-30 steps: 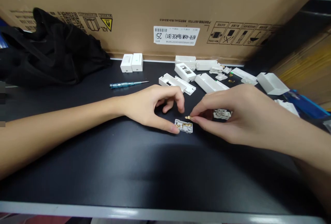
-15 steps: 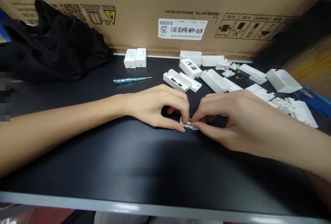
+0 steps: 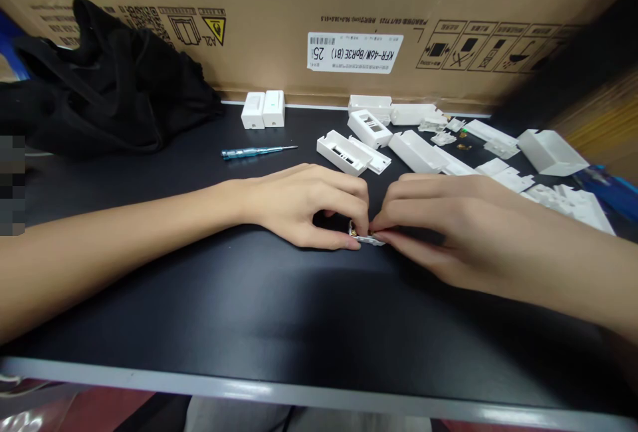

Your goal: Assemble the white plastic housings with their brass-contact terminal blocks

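Note:
Low over the black tabletop, a small white plastic switch part [image 3: 367,240] with brass pieces in it lies between my two hands. My left hand [image 3: 319,209] grips its left end, thumb at the near edge and index finger pressing down on top. At the right end, my right hand [image 3: 438,219] has thumb and index finger pinched together at the part; whether a separate small piece is between those fingertips is hidden. Beyond my left hand lies a blue clear-handled screwdriver [image 3: 258,151]. White housings [image 3: 343,153] sit just past my fingers.
Two white switch boxes [image 3: 263,110] stand at the back. More white covers [image 3: 417,151], small brass bits [image 3: 463,147] and an open white box [image 3: 551,151] spread to the right. A black cloth bag [image 3: 124,80] lies back left, before a large cardboard box [image 3: 269,13].
My left index finger has shifted slightly right over the part, covering more of its brass pieces. Both hands keep hold, and the whole view has shifted a little.

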Demonstrator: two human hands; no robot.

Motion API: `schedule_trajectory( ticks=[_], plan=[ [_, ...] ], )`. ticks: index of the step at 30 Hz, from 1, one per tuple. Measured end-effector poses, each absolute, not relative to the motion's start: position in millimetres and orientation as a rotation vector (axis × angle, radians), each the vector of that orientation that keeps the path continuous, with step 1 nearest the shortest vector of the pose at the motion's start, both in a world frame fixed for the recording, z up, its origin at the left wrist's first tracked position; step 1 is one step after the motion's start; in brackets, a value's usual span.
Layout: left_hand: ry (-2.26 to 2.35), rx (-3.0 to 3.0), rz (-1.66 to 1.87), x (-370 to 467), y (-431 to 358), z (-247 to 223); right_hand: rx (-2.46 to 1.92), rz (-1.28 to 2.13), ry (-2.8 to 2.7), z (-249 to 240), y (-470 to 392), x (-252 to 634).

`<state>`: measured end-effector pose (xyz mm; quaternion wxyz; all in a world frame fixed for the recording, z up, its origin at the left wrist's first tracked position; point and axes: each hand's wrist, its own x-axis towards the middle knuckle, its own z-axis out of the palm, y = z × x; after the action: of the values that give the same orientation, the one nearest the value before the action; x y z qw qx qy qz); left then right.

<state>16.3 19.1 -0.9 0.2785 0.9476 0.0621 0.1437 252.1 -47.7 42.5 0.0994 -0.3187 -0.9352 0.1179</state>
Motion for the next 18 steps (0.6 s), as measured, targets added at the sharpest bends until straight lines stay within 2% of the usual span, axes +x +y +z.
schedule_trajectory(
  ticks=[18],
  plan=[
    [0.142,2.518,0.383,17,21,0,-0.757,0.434,-2.898,46,-44,265]
  ],
)
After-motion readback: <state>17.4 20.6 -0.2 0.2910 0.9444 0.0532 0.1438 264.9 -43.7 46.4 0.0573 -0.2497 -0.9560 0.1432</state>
